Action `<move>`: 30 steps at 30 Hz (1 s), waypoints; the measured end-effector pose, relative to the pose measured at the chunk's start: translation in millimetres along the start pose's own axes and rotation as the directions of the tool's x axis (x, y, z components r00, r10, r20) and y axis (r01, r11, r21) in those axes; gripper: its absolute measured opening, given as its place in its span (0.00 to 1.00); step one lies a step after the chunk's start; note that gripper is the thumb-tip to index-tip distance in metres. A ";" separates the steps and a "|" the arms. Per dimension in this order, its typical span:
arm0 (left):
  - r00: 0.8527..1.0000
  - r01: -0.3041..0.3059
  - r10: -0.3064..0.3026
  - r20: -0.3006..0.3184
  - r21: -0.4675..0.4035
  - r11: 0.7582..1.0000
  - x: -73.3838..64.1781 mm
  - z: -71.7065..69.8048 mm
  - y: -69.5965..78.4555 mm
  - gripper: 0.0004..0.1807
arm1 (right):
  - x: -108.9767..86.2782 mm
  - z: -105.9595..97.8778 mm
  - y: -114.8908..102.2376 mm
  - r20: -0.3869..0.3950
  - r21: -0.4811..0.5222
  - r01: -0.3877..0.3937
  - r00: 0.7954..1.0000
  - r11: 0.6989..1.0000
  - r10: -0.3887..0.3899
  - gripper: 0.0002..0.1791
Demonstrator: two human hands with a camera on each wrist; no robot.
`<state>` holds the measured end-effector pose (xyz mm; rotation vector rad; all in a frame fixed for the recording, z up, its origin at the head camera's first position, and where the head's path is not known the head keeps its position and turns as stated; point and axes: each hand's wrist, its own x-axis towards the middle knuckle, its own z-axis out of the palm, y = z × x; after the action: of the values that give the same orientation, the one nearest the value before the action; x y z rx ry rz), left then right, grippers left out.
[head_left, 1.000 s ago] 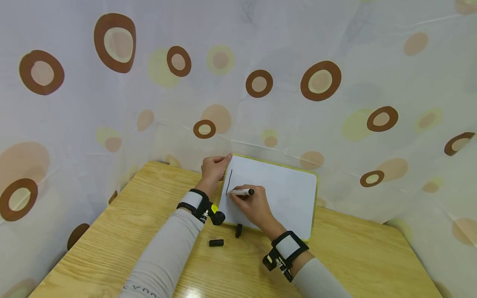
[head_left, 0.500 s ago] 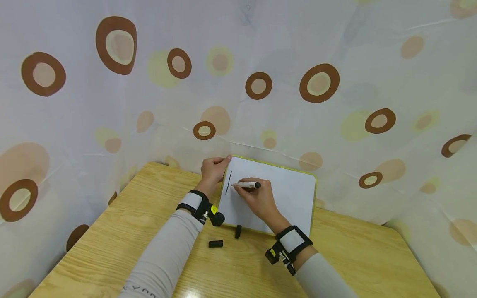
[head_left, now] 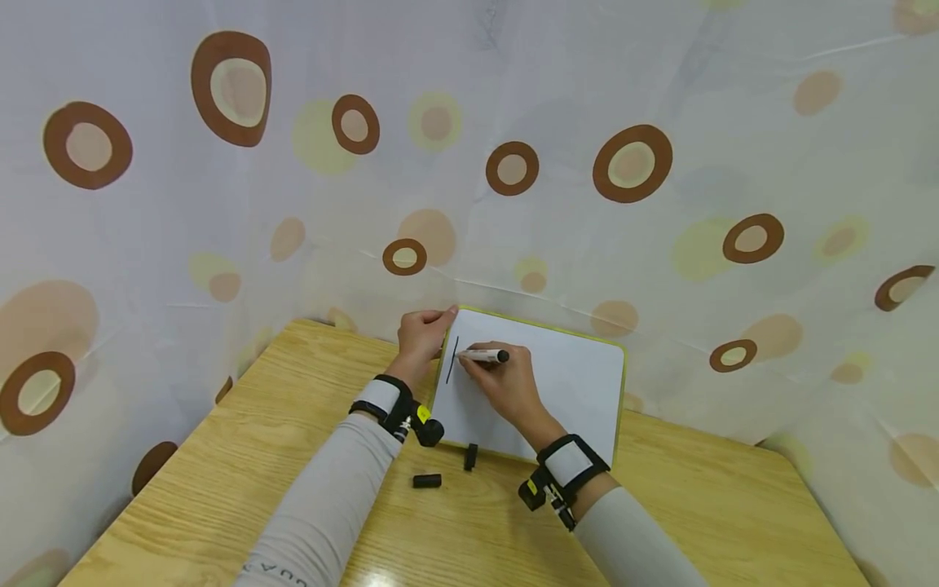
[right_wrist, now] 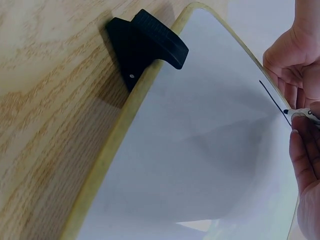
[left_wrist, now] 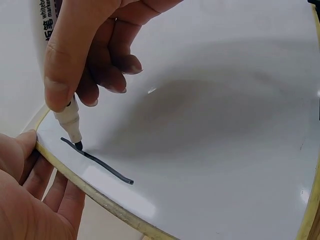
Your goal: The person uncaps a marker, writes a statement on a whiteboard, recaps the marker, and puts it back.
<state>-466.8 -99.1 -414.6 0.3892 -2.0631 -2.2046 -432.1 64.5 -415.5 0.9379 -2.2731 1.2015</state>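
A white board with a yellow rim leans back at the far side of the table. My left hand grips its left edge near the top corner, thumb at the rim and fingers behind. In my right hand a whiteboard marker is pinched, its black end pointing right. One slanted black line runs down the board near the left edge. The marker's tip is right at this line, in its upper part. In the right wrist view the right hand's fingertips show close around the marker.
A black stand foot holds the board's lower rim. On the wooden table in front lies a short black cylinder, perhaps a marker cap. A patterned curtain hangs right behind the board.
My right hand has moved up with the marker, from the line's lower end, off to its right, then back onto the line higher up. The left hand keeps its place.
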 end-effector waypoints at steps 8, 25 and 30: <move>1.000 0.007 -0.007 0.002 -0.001 1.000 -0.4 1.5 1.2 0.23 | 0.8 -0.3 2.3 0.003 -0.029 -0.008 1.000 1.000 0.008 0.05; 1.000 0.002 -0.002 0.008 0.010 1.000 -3.1 2.0 0.2 0.24 | -2.8 -7.1 2.5 0.002 -0.045 -0.003 1.000 0.999 0.003 0.04; 1.000 0.000 -0.001 0.003 0.013 1.000 -1.7 1.5 -0.1 0.24 | -5.4 -14.4 6.0 -0.011 -0.042 -0.010 1.000 0.999 0.010 0.05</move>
<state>-465.6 -97.2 -414.5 0.3877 -2.0805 -2.1943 -432.1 80.9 -414.2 0.9037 -2.2883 1.1551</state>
